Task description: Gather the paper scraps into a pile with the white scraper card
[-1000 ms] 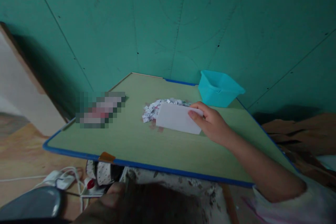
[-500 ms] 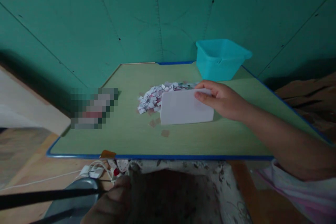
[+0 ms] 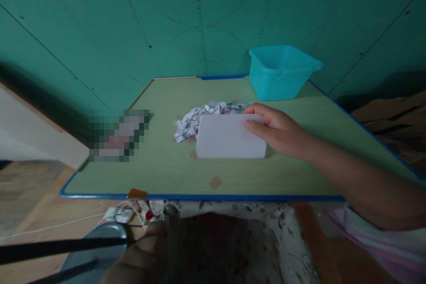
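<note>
In the head view my right hand (image 3: 274, 131) is closed on the upper right corner of a white plastic scraper (image 3: 229, 137), thumb on the near face and fingers behind. This flat, rectangular scraper stands on its long edge on the table, tilted. Just behind it lies a heap of small white paper pieces (image 3: 189, 122), partly hidden by it. A brownish paper piece (image 3: 215, 182) lies nearer the front edge, and another (image 3: 193, 155) is left of the scraper. At the bottom left, dim skin that may be my left hand (image 3: 143, 248) shows no clear fingers.
A turquoise plastic basket (image 3: 279, 84) stands at the table's back right. A pixelated flat object (image 3: 121, 135) lies on the left. The pale green table (image 3: 159, 173) has a blue edge and meets a green wall (image 3: 173, 17). A grey stool (image 3: 96, 248) and white cables (image 3: 123, 213) are below.
My right hand has moved the scraper a little to the left, and it stands more level. The brownish piece in front now lies closer to the table's near edge and is turned.
</note>
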The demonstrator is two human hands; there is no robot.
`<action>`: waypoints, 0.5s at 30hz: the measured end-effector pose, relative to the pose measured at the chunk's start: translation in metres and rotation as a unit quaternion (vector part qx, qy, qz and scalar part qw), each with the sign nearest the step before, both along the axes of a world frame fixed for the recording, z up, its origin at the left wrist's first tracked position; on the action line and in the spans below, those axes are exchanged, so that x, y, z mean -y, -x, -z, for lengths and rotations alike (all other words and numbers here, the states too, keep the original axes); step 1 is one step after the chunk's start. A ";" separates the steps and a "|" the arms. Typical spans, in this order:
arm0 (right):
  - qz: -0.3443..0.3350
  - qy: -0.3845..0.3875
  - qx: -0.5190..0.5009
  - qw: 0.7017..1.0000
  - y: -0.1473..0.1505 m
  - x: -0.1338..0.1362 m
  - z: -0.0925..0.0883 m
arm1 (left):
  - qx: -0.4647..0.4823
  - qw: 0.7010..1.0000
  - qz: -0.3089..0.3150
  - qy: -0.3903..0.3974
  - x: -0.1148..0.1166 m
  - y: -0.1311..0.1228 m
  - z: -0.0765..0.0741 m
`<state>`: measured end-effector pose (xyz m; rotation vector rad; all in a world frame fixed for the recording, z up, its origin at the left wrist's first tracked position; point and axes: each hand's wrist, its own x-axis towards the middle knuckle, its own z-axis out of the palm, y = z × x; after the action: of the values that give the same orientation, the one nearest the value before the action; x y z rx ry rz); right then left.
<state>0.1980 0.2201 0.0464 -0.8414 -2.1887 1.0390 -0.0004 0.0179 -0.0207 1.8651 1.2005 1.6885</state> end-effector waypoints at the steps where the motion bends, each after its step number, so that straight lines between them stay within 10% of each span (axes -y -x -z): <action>1: -0.001 -0.014 0.007 1.000 0.000 0.001 -0.001 | 0.000 1.000 0.000 0.000 0.000 0.000 0.000; 10: 0.008 0.004 -0.006 1.000 -0.006 -0.001 -0.006 | -0.002 1.000 0.003 0.000 -0.002 -0.001 0.003; 15: 0.007 -0.122 0.001 0.993 -0.001 0.006 -0.004 | -0.012 1.000 0.005 -0.006 0.006 0.010 0.014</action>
<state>0.1987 0.2140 0.0509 -0.7454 -2.2512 0.7443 -0.0108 0.0115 -0.0343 1.8995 1.1901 1.6766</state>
